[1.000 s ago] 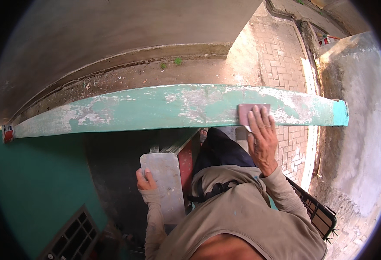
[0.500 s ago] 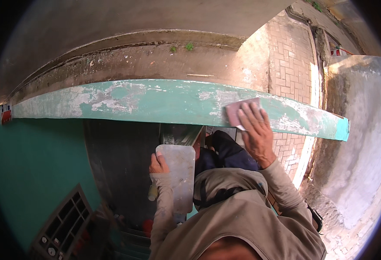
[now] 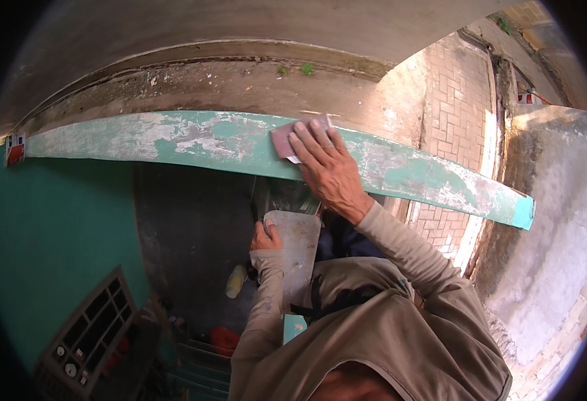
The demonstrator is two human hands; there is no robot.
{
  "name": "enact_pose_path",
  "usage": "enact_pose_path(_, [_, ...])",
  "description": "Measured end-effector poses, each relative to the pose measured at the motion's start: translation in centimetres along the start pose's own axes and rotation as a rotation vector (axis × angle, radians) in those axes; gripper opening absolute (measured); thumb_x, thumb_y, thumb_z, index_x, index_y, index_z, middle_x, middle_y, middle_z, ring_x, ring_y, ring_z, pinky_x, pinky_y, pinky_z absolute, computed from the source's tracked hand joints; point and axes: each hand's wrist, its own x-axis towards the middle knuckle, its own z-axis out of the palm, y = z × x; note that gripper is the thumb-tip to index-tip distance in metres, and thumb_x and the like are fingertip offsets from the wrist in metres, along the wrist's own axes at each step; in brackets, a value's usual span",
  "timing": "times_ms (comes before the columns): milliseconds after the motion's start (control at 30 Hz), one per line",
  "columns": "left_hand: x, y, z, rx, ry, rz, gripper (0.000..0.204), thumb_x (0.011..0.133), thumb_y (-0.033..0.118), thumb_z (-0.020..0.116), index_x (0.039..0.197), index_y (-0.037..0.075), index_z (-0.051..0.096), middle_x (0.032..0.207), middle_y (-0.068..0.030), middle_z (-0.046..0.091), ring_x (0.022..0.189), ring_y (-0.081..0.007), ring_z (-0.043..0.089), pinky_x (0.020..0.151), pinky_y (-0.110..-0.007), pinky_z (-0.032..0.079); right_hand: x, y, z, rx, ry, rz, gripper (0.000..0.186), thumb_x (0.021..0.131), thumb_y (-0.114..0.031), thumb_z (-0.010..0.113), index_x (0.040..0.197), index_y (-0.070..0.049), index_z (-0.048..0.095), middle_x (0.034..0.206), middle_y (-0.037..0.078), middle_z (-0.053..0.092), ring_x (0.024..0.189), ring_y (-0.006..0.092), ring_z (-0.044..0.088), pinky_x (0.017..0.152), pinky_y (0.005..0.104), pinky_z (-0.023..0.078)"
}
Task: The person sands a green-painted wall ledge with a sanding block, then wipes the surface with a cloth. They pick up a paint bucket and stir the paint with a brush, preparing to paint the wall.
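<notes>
My right hand (image 3: 327,170) presses a reddish sheet of sandpaper (image 3: 288,139) flat against the top of a long green ledge (image 3: 193,142) whose paint is worn to pale patches. Fingers spread over the sheet, which peeks out to the left of them. Lower down, my left hand (image 3: 265,238) grips the edge of a flat grey board (image 3: 297,247) held upright against my chest. Both forearms wear beige sleeves.
Beyond the ledge lie a concrete gutter strip (image 3: 240,80) and brick paving (image 3: 454,113). A green wall (image 3: 46,227) with a vent grille (image 3: 86,327) stands at left. A grey rough wall (image 3: 554,227) rises at right. Small red and yellow items sit far below.
My right hand has slid the sandpaper leftward along the ledge. My left hand and the grey board have stayed close to my chest.
</notes>
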Motion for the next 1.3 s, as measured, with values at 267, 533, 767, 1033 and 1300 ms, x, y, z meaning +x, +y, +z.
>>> enact_pose_path(267, [0.1,-0.4,0.0,0.034,0.026,0.033,0.036,0.093,0.035,0.05,0.091,0.0,0.059,0.088,-0.0254,0.064,0.081,-0.0461,0.061,0.069,-0.053,0.046,2.9,-1.4,1.0,0.057,0.039,-0.049,0.054,0.085,-0.016,0.062,0.137,-0.008,0.049,0.146,0.009,0.046,0.138,0.026,0.039,0.115,0.0448,0.028])
enact_pose_path(533, [-0.4,-1.1,0.7,-0.006,0.0,0.008,0.04,0.094,0.039,0.049,0.1,0.001,0.061,0.095,-0.026,0.065,0.086,-0.0463,0.062,0.071,-0.054,0.047,-11.5,5.1,-6.7,-0.15,-0.184,0.128,0.064,0.082,-0.011,0.063,0.143,-0.012,0.044,0.151,0.009,0.04,0.143,0.0281,0.033,0.118,0.0459,0.022])
enact_pose_path(767, [0.2,0.2,-0.6,0.005,-0.062,-0.011,0.04,0.095,0.04,0.047,0.1,0.002,0.06,0.095,-0.0258,0.065,0.085,-0.0482,0.061,0.07,-0.055,0.046,-2.6,-2.8,0.1,-0.003,-0.137,-0.071,0.07,0.081,-0.015,0.064,0.146,-0.01,0.039,0.154,0.008,0.036,0.144,0.027,0.029,0.119,0.0452,0.019])
enact_pose_path(1033, [0.1,-0.7,0.3,-0.033,-0.038,-0.003,0.038,0.094,0.035,0.048,0.094,-0.001,0.058,0.09,-0.0296,0.063,0.082,-0.0506,0.058,0.068,-0.056,0.043,2.1,-6.9,4.9,0.142,0.003,-0.116,0.063,0.084,-0.017,0.063,0.143,-0.011,0.042,0.153,0.008,0.036,0.143,0.0273,0.031,0.118,0.0466,0.021])
enact_pose_path(1300, [0.0,-0.6,0.8,-0.005,0.015,0.023,0.039,0.095,0.035,0.047,0.101,-0.002,0.059,0.088,-0.0292,0.063,0.082,-0.0503,0.059,0.07,-0.056,0.043,-15.7,4.5,-6.5,-0.192,-0.107,0.295,0.065,0.085,-0.016,0.059,0.147,-0.011,0.038,0.155,0.008,0.034,0.146,0.0256,0.027,0.119,0.0443,0.019])
